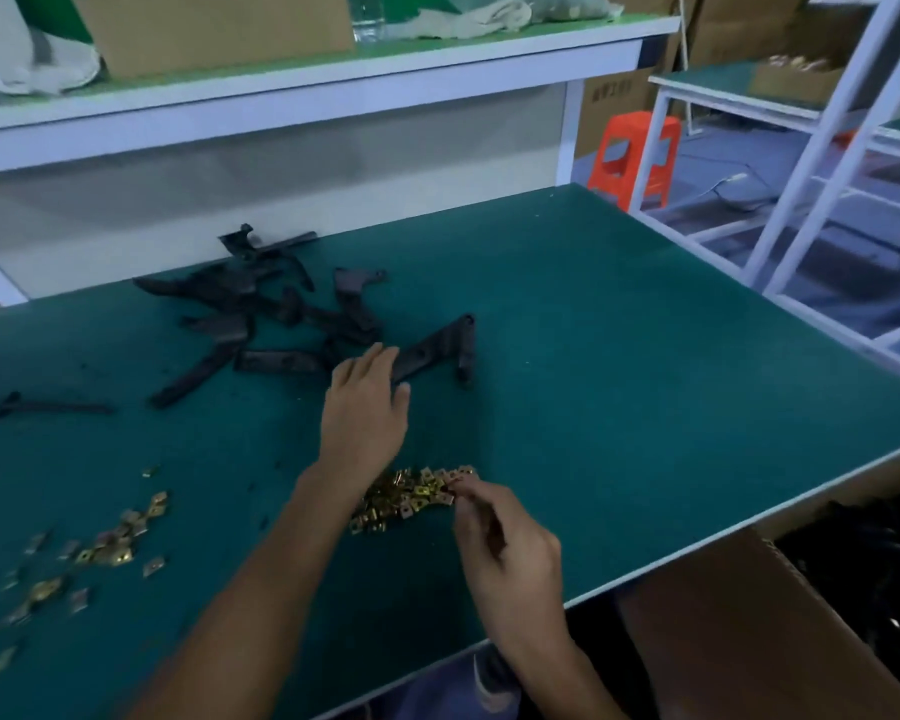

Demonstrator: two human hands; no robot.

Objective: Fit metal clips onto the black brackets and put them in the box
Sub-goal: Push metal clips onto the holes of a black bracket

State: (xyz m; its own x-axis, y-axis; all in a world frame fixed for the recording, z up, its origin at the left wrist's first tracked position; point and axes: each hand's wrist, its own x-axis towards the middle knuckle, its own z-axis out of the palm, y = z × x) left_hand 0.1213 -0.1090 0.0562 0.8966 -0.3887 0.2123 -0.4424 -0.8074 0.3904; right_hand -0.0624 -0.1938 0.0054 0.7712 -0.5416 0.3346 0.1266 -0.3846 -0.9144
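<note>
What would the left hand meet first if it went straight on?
The angled black bracket, just beyond the left hand; whether its fingertips already touch it is unclear.

Shiny brass-coloured metal clips [411,493]; matt black brackets [261,314]; cardboard box [749,631].
</note>
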